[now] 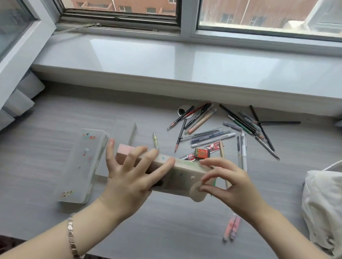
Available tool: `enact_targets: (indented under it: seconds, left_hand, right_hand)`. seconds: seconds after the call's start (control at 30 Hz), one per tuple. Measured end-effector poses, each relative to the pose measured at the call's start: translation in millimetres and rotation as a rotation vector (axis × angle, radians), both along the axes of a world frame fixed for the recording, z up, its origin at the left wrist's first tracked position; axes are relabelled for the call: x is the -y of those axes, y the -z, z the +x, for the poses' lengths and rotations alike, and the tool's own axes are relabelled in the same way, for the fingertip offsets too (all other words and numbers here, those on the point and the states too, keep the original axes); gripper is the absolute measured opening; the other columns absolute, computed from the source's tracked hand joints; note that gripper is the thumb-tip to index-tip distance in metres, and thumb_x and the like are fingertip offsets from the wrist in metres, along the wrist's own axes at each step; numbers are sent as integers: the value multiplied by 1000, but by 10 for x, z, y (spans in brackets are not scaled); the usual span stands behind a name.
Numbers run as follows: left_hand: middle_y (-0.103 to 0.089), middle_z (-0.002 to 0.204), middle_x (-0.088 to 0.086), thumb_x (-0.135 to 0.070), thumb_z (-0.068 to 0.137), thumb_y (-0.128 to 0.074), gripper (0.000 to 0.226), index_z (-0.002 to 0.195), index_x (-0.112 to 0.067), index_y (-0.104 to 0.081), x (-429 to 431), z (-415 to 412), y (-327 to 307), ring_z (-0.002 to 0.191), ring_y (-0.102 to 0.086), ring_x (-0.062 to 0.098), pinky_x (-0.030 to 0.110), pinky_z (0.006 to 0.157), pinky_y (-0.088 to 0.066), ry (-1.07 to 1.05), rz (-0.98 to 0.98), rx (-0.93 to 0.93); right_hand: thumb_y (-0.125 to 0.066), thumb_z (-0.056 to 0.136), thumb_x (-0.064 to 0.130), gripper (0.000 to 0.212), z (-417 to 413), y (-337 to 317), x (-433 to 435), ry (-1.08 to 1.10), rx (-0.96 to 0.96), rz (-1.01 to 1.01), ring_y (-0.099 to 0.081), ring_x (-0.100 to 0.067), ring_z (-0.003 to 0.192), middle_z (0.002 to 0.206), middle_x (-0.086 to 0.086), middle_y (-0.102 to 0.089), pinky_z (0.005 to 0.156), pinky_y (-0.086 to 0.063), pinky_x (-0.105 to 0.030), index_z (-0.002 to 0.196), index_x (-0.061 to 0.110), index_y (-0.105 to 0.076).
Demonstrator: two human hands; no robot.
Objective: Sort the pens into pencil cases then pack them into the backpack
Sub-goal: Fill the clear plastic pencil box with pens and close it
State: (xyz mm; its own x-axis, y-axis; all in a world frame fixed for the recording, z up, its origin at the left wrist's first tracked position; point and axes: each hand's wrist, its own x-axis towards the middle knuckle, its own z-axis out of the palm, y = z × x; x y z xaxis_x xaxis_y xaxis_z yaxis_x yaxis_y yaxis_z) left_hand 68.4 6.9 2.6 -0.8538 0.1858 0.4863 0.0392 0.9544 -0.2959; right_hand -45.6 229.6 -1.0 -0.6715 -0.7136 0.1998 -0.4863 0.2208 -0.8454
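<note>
Sorting has barely begun: the pens (217, 133) lie loose on the bench (37, 210), none visibly cased. The left hand (129, 175) holds the beige case (183, 175) just above the bench, fingers spread over it. The right hand (229, 183) has a pinching grip on its snap flap (197, 192). A clear case (83, 163) lies at left, and the backpack (331, 213) waits at right, unpacked.

Bare desk (42, 139) left and near edge, scattered pens (223, 131) behind, backpack (331, 213) blocking right
</note>
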Motion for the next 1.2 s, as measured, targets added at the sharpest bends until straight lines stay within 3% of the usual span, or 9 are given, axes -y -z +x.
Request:
enact_targets:
  seconds: [0.13,0.27,0.4,0.53,0.67,0.87,1.07,1.13,1.2]
  left_hand:
    - [-52,112,-1,-14,67,-67,55,117,-34,-56,-47,-30,-38,104,-50,22,67,98,-27,39,-3,-98]
    - [-52,110,-1,-12,70,-70,51,114,-35,-56,-122,-60,-85,102,-51,22,62,96,-29,43,13,-187]
    - [-54,107,-2,-14,78,-68,41,111,-37,-57,-156,-103,-158,100,-51,21,58,93,-29,64,22,-297]
    - [-55,105,-2,-14,85,-63,33,108,-37,-58,-180,-119,-183,100,-51,19,57,96,-25,77,32,-334]
    - [-55,105,-2,-12,88,-58,32,109,-36,-59,-179,-73,-166,100,-51,18,56,97,-25,87,12,-325]
    - [-56,103,0,-10,89,-54,32,108,-35,-60,-197,-52,-199,98,-53,17,53,97,-25,95,-38,-339]
    - [-57,106,1,-8,91,-47,36,112,-33,-61,-232,48,-160,100,-53,18,53,98,-24,85,-9,-259]
    - [-55,108,1,-7,87,-49,38,113,-32,-61,-213,100,-110,101,-53,19,53,100,-23,65,0,-200]
    - [-53,110,2,-5,74,-57,50,116,-31,-58,-199,168,-39,103,-52,20,54,100,-21,23,22,-139]
  right_hand:
    - [-64,79,41,16,99,-13,-43,6,-76,-38,-55,-7,107,111,7,-58,93,-43,-19,78,26,-61]
    - [-56,91,21,11,189,-21,-39,55,-300,-207,-55,-21,109,111,-5,-56,94,-44,-31,82,16,-59]
    - [-55,91,11,10,274,-48,-49,91,-370,-300,-58,-27,112,111,-9,-58,93,-48,-38,83,9,-60]
    - [-60,80,-1,9,343,-68,-29,163,-382,-320,-61,-27,108,104,-15,-64,89,-50,-37,80,8,-59]
    - [-64,76,2,12,404,-65,7,232,-364,-320,-63,-18,102,104,-9,-64,88,-49,-28,77,13,-59]
    - [-66,74,9,5,403,-72,25,249,-270,-278,-62,-17,102,107,-5,-64,88,-49,-26,72,11,-62]
    - [-68,70,23,29,350,-139,106,151,28,-94,-63,-15,96,99,9,-66,80,-49,-23,82,38,-47]
    - [-70,66,25,40,326,-138,138,125,229,-8,-64,-8,93,93,15,-67,78,-52,-27,83,52,-45]
    - [-69,64,30,39,297,-108,177,75,271,55,-65,-12,90,91,10,-67,78,-54,-37,80,56,-44]
